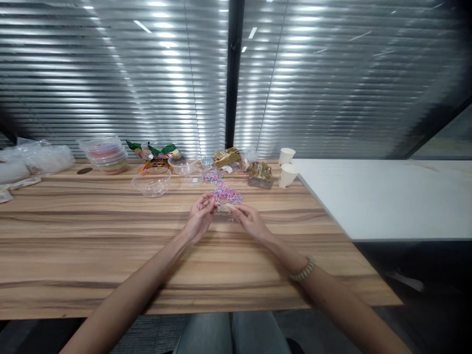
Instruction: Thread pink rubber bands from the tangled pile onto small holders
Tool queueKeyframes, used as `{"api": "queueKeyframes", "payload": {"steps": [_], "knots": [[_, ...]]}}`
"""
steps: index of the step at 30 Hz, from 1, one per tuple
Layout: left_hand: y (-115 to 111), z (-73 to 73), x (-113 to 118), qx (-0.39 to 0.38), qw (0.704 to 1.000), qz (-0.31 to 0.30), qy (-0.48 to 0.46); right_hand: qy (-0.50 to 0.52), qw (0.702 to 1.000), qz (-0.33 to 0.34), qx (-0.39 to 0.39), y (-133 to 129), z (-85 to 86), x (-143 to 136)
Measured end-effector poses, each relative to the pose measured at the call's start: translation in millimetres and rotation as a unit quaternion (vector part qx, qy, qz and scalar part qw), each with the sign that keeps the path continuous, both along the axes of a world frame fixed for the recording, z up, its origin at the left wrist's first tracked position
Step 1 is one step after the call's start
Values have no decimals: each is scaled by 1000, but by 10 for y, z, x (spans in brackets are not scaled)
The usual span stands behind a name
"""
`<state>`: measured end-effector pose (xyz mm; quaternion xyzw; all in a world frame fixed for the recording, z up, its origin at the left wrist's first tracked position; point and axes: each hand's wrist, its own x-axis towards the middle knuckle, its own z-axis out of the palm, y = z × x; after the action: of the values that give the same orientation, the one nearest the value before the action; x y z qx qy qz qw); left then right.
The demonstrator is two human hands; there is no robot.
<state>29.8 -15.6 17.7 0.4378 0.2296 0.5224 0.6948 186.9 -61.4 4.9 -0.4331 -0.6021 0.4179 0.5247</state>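
Observation:
Over the wooden table, my left hand (201, 216) and my right hand (253, 223) meet at a small pale beige piece (223, 209). Each hand pinches one end of it between thumb and fingers; its exact kind is too small to make out. Just beyond the fingertips lies a loose pile of small pink, white and bluish bands (227, 194), which look like rubber bands. Farther back, more such bands (213, 176) sit by a small clear lid (193, 179). A beaded bracelet (303, 270) circles my right wrist.
Clear plastic bowls (151, 183) and green snack packets (169, 150) stand back left, beside stacked tubs (105, 156). Gold packages (260, 176) and two paper cups (287, 176) stand back right. A white table (387, 201) adjoins the wooden table (110, 255).

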Motion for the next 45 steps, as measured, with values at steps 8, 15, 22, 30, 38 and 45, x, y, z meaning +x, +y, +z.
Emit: {"api": "queueKeyframes", "payload": {"steps": [8,15,22,30,38,45], "knots": [[-60,4,-46,190,966,-11,175,221,969,31,-101,-21,-24,-108],[-111,50,-34,251,937,-21,242,261,955,36,-132,-19,-28,-109],[-26,21,-25,8,984,-67,165,-14,999,42,-12,-8,-47,-10],[-27,16,-31,7,984,-26,174,-247,957,-33,150,-4,-45,68],[-61,-34,-35,200,944,-29,263,-183,979,-37,82,-33,-24,20],[101,-75,-82,189,955,1,230,-3,1000,23,-17,16,-69,18]]}}
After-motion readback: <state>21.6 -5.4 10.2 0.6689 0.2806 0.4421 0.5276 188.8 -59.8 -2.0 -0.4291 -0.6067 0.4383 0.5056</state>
